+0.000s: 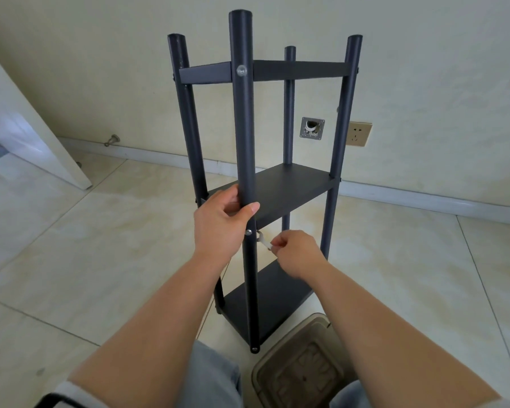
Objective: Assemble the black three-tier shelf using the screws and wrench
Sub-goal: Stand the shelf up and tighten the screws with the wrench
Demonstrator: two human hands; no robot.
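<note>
Head view: left hand point(223, 222) grips shelf point(292, 189) post; right hand point(296, 251) apparently pinches wrench point(263, 240).

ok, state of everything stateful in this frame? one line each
shelf: upright on the floor, three tiers mounted
near post: held by left hand
left hand: wrapped round the near post
right hand: pinching the wrench
wrench: at the middle-tier joint
upper screw: seated in the near post

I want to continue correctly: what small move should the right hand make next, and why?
Probably turn the wrench a little more. The right hand pinches it beside the middle-tier screw, while the left hand grips the front post, steadying the shelf.
</note>
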